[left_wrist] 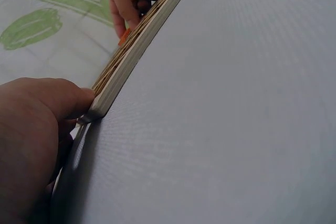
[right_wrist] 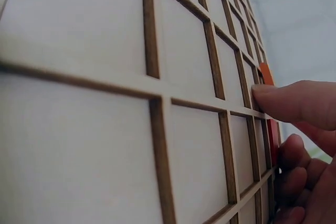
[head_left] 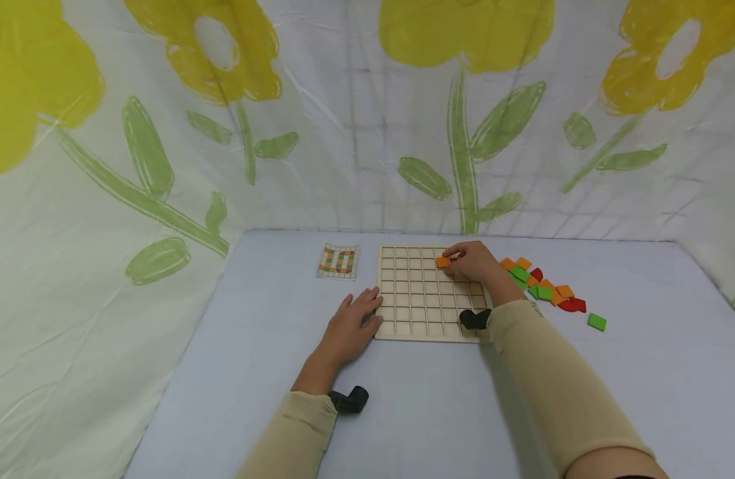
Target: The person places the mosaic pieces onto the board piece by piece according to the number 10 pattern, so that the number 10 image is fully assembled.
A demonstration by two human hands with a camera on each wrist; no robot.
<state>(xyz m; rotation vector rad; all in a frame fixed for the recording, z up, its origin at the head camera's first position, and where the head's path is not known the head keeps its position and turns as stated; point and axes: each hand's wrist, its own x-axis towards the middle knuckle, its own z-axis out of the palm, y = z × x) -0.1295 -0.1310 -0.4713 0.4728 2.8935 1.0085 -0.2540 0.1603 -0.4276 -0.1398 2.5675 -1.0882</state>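
Observation:
A pale wooden grid board (head_left: 410,288) lies on the table. My left hand (head_left: 350,329) rests at its left edge, fingers spread and fairly straight; in the left wrist view the thumb (left_wrist: 73,98) touches the board's corner. Over the board's far right part, my right hand (head_left: 473,261) pinches an orange square tile (head_left: 442,262) between thumb and forefinger, at a cell of the grid. The right wrist view has the orange tile (right_wrist: 266,73) at the fingertips and a red piece (right_wrist: 273,141) at the grid beneath the hand, partly covered by the fingers.
Right of the board lies a loose pile of orange, green and red pieces (head_left: 545,287), with one green tile (head_left: 597,322) apart. A small patterned card (head_left: 338,261) lies left of the board. A flower-printed cloth (head_left: 343,133) hangs behind the table (head_left: 415,399).

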